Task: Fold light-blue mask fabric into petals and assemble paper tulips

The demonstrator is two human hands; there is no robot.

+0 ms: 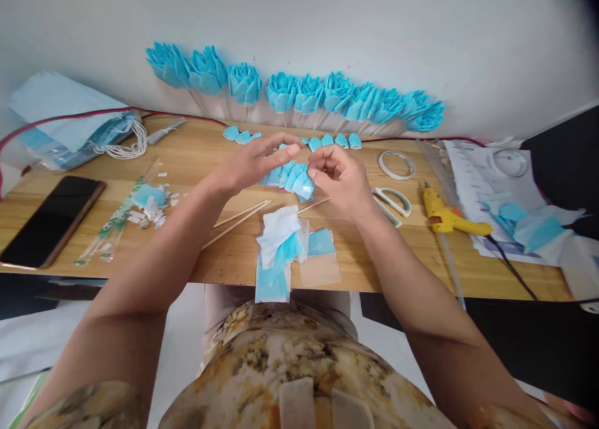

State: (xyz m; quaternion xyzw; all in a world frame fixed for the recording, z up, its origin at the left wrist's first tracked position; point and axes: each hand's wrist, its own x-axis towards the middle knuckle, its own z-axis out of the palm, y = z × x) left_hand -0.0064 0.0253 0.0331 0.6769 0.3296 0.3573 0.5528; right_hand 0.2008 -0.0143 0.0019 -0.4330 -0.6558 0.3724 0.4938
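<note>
My left hand [255, 159] is held over the middle of the table, fingers stretched out to the right and the thumb apart from them. Opposite it, my right hand [340, 176] has its fingers curled toward the thumb; whatever is between the tips, if anything, I cannot make out. Between and just below the hands lies an overlapping row of light-blue fabric petals [294, 178], close to my right thumb. Behind the hands runs another row of folded blue petals [327, 142], partly covered by my left fingers. White and blue fabric pieces [276, 236] lie nearer my body.
Blue fabric flowers [281, 92] on sticks lean along the wall. Thin wooden sticks [236, 223], scraps [150, 207] and a phone [53, 220] lie left. To the right are a tape roll [382, 167], scissors [403, 199] and a yellow glue gun [442, 217] with a cord.
</note>
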